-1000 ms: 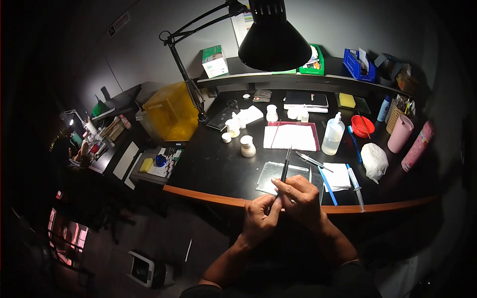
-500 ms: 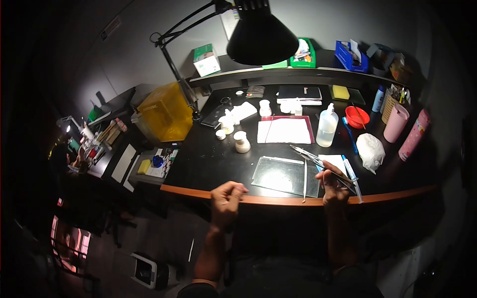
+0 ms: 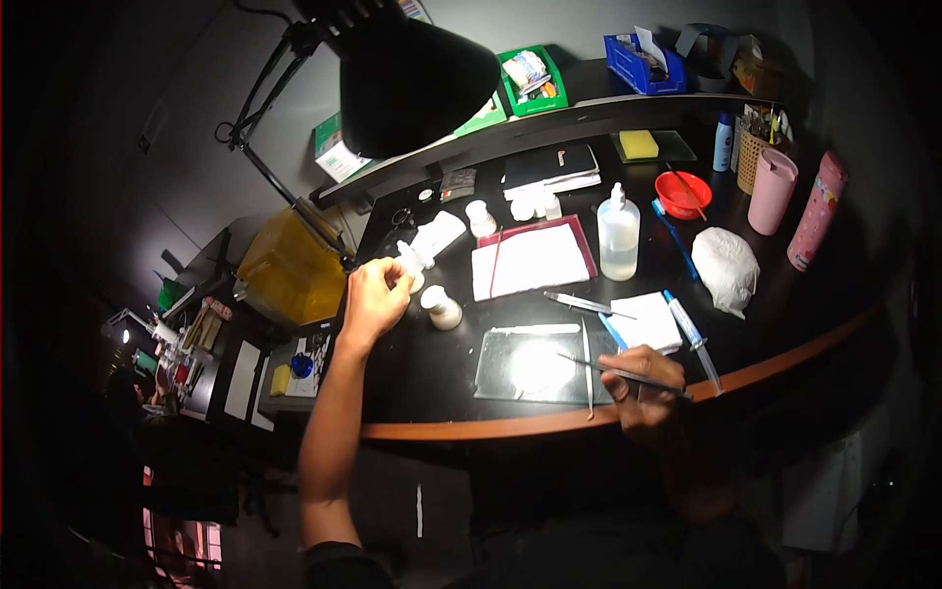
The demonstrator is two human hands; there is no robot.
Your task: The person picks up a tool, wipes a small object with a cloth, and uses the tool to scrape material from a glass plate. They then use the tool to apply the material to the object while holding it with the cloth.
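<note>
My left hand [image 3: 376, 294] is stretched out to the left part of the black desk, its fingers closed around a small white jar [image 3: 410, 263]. A second white jar [image 3: 442, 307] stands just right of it. My right hand [image 3: 643, 388] rests at the desk's front edge and grips a thin metal tool [image 3: 628, 375], whose tip points left over a glass slab [image 3: 535, 365] lit by the lamp. Another slim instrument [image 3: 586, 365] lies upright across the slab's right side.
A black desk lamp [image 3: 412, 79] hangs over the desk. A white pad with a red edge [image 3: 530, 260], a clear squeeze bottle [image 3: 618, 240], a white lump [image 3: 726, 270], a syringe [image 3: 692, 334], a red bowl [image 3: 684, 194] and pink tumblers [image 3: 770, 191] stand behind. A yellow box [image 3: 285, 265] sits at left.
My hands, joined at the desk edge a second ago, have parted. The left one has reached forward and left to the white jar; the right stays by the slab with the tool.
</note>
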